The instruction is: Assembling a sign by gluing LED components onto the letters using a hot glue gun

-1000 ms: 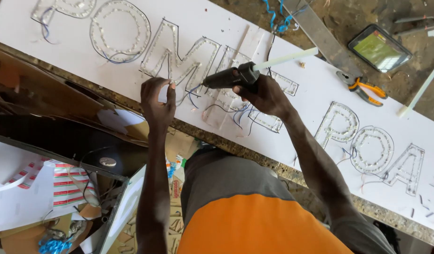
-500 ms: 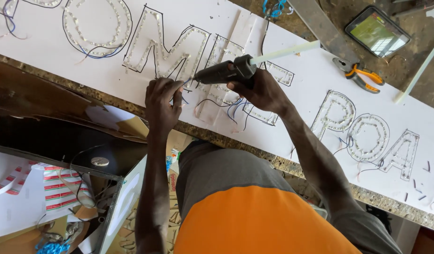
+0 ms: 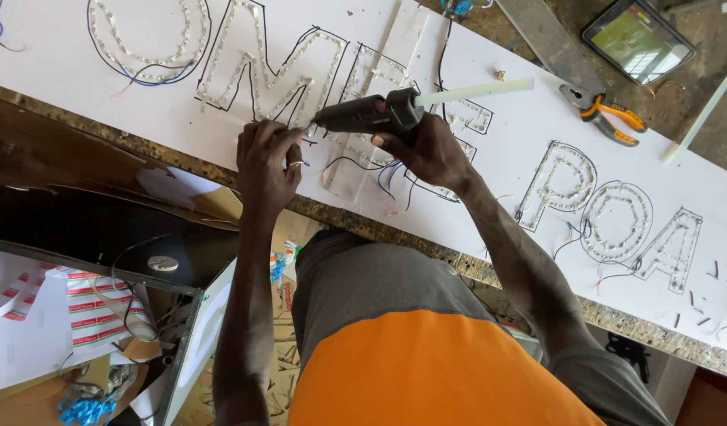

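Observation:
A long white sign board (image 3: pixel 529 110) lies on the stone counter, with outlined letters filled with rows of small LED modules and thin wires. My right hand (image 3: pixel 426 154) grips a dark glue gun (image 3: pixel 363 114), a pale glue stick (image 3: pixel 478 91) poking out of its back. The nozzle points left at the foot of a letter. My left hand (image 3: pixel 265 162) rests on the board there, fingertips pinching a small module or wire right at the nozzle tip.
Orange-handled pliers (image 3: pixel 604 114) and a phone (image 3: pixel 635 35) lie at the far right of the counter. A second white glue stick (image 3: pixel 702 110) lies at the right edge. Below the counter edge (image 3: pixel 182 162) are dark panels, striped paper (image 3: pixel 103 315) and a blue wire bundle (image 3: pixel 83 410).
Both hands and the glue gun have stayed together at the same letter. My head has moved, so the board sits a little further left and down in view.

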